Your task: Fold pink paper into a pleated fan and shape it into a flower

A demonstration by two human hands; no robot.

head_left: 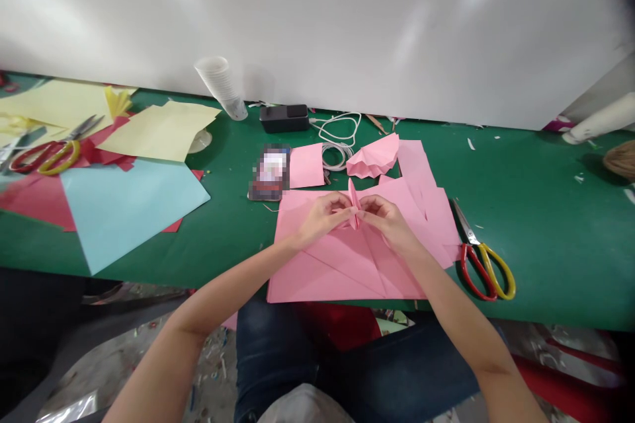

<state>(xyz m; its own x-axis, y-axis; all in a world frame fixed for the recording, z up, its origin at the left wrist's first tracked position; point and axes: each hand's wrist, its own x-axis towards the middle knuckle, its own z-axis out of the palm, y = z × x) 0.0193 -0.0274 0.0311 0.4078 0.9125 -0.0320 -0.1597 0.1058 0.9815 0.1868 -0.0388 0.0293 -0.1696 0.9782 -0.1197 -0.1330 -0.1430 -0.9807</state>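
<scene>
A small folded pink paper piece (353, 206) stands upright between my two hands. My left hand (322, 215) pinches its left side and my right hand (384, 217) pinches its right side, fingers closed on the folds. Both hands hover over a stack of large pink paper sheets (342, 264) lying at the front edge of the green table (546, 225). A finished pleated pink paper shape (373, 157) lies just behind the hands.
Red-and-yellow scissors (483, 264) lie right of the pink sheets. A phone (269, 173), a white cable (340, 139), a black box (284, 117) and a tipped stack of plastic cups (221, 87) sit behind. Blue (126, 208), yellow (159, 132) and red sheets and more scissors (49, 152) lie left.
</scene>
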